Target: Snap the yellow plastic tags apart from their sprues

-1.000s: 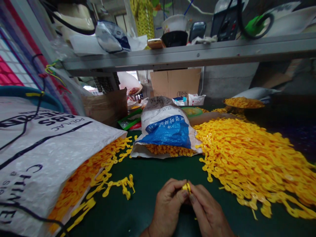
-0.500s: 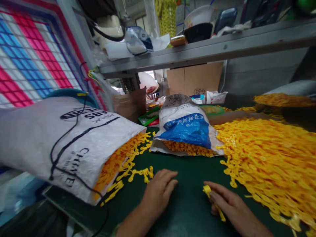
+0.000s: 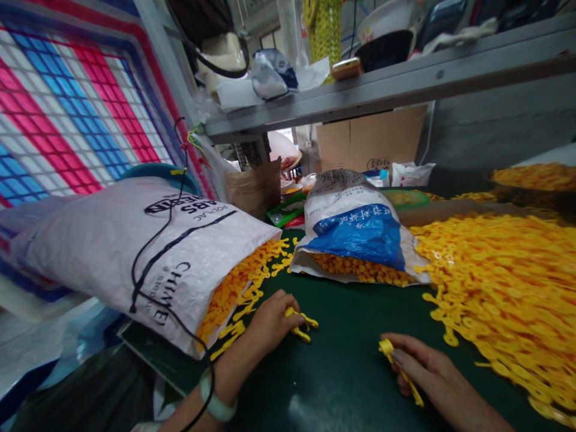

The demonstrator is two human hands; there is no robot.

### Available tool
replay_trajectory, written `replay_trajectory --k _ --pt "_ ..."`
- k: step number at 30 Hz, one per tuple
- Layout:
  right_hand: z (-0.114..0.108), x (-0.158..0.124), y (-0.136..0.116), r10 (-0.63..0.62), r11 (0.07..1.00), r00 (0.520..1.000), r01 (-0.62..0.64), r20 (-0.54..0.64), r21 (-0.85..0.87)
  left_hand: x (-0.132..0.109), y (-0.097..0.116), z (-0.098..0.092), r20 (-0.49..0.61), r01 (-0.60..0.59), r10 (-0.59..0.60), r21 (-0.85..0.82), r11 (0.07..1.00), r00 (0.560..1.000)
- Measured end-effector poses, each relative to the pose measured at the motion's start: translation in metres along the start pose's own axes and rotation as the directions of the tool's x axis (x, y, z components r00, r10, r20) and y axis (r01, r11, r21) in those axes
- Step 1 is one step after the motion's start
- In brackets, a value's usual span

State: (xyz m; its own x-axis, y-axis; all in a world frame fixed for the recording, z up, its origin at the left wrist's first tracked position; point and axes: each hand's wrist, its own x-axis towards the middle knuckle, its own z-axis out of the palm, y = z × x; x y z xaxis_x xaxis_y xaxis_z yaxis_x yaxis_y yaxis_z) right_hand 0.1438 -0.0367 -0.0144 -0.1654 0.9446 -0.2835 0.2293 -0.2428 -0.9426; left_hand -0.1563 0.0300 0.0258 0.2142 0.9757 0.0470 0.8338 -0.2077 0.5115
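Observation:
My left hand (image 3: pixel 270 321) lies on the dark green table (image 3: pixel 342 360), fingers curled around a yellow plastic strip of linked parts (image 3: pixel 302 320) just outside the mouth of a large white woven sack (image 3: pixel 135 252). Yellow parts (image 3: pixel 234 288) spill from that sack. My right hand (image 3: pixel 427 369) rests lower right, pinching another yellow plastic piece (image 3: pixel 396 366) between thumb and fingers. A pale green bangle (image 3: pixel 215 403) is on my left wrist.
A big heap of yellow plastic parts (image 3: pixel 504 282) covers the right of the table. A blue-and-white sack (image 3: pixel 355 234) of more parts lies at centre. Behind stand cardboard boxes (image 3: pixel 371 141) and a grey metal shelf (image 3: pixel 382 90) with clutter. A black cord (image 3: pixel 155 258) drapes over the white sack.
My hands parted from working one piece together. The left hand moved left to the sack's mouth and closed on a yellow strip; the right kept its piece. The camera turned left.

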Motion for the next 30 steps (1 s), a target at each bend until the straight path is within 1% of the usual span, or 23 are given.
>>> replay_trajectory --k 2,4,6,7,9,11,13,14,15,19,22,26,28,30 --pt "0.003 -0.003 -0.007 -0.036 0.999 0.999 0.036 -0.001 -0.012 -0.003 0.015 0.002 -0.025 -0.030 0.027 -0.160 0.987 0.999" --pt "0.006 -0.006 -0.017 -0.128 0.992 0.992 0.128 0.011 -0.011 -0.005 0.033 0.012 -0.019 -0.058 0.055 -0.371 0.927 0.998" --pt "0.007 -0.009 -0.029 -0.264 0.964 0.964 0.265 0.022 -0.020 -0.005 0.052 0.027 0.005 -0.058 0.072 -0.531 0.845 0.997" --pt "0.008 -0.010 -0.034 -0.326 0.944 0.945 0.327 0.021 -0.033 -0.004 0.061 0.036 0.023 -0.039 0.066 -0.598 0.801 0.998" --pt "0.008 -0.011 -0.038 -0.397 0.916 0.918 0.396 0.005 -0.069 -0.001 0.075 0.053 0.086 0.044 0.029 -0.739 0.672 0.996" --pt "0.010 -0.011 -0.035 -0.386 0.921 0.922 0.383 -0.018 -0.075 0.002 0.083 0.066 0.172 0.153 -0.007 -0.858 0.491 0.985" --pt "0.011 -0.009 -0.028 -0.326 0.945 0.945 0.325 -0.041 -0.032 0.002 0.085 0.074 0.234 0.221 0.001 -0.920 0.325 0.972" --pt "0.011 -0.008 -0.024 -0.298 0.954 0.953 0.298 -0.055 -0.004 0.002 0.085 0.077 0.250 0.237 0.015 -0.933 0.270 0.968" --pt "0.011 -0.006 -0.021 -0.279 0.959 0.958 0.281 -0.070 0.027 0.001 0.084 0.078 0.261 0.247 0.031 -0.940 0.235 0.965" --pt "0.008 0.000 -0.016 -0.231 0.959 0.966 0.246 -0.116 0.141 -0.005 0.078 0.076 0.284 0.268 0.080 -0.949 0.164 0.956" --pt "0.007 -0.001 -0.019 -0.161 0.957 0.982 0.179 -0.098 0.230 -0.008 0.073 0.073 0.273 0.261 0.088 -0.957 0.126 0.958" --pt "0.013 -0.009 -0.021 -0.091 0.954 0.995 0.076 0.036 0.289 -0.013 0.064 0.065 0.209 0.206 0.001 -0.964 0.169 0.978" --pt "0.019 -0.012 -0.021 -0.077 0.954 0.989 0.037 0.124 0.299 -0.016 0.060 0.061 0.168 0.173 -0.043 -0.966 0.194 0.985" --pt "0.024 -0.014 -0.019 -0.097 0.955 0.974 0.033 0.206 0.294 -0.020 0.057 0.056 0.148 0.159 -0.070 -0.966 0.204 0.987"
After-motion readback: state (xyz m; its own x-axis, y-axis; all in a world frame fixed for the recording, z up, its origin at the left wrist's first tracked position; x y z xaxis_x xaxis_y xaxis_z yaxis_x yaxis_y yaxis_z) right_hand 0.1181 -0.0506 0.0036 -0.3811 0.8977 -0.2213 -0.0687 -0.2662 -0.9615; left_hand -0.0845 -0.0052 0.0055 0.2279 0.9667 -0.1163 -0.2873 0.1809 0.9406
